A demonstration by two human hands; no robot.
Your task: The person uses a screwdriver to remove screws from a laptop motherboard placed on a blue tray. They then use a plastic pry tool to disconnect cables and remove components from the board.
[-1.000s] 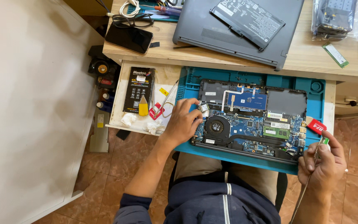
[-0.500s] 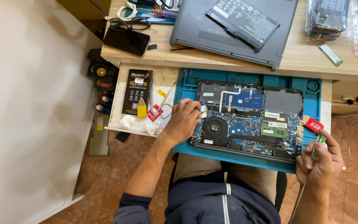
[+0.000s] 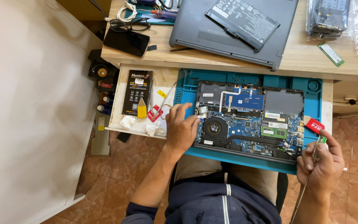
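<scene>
- Left hand lies with fingers spread on the left edge of the opened laptop.
- Laptop sits on a blue mat in a pulled-out drawer.
- Right hand pinches a thin screwdriver beside the laptop's right corner.

Left hand reaches forward, fingers spread and pressed flat; right hand stays low, fingers curled in a pinch.

Reddish-brown tiled floor, pale wooden desk with pulled-out shelf, white panel alongside.
</scene>
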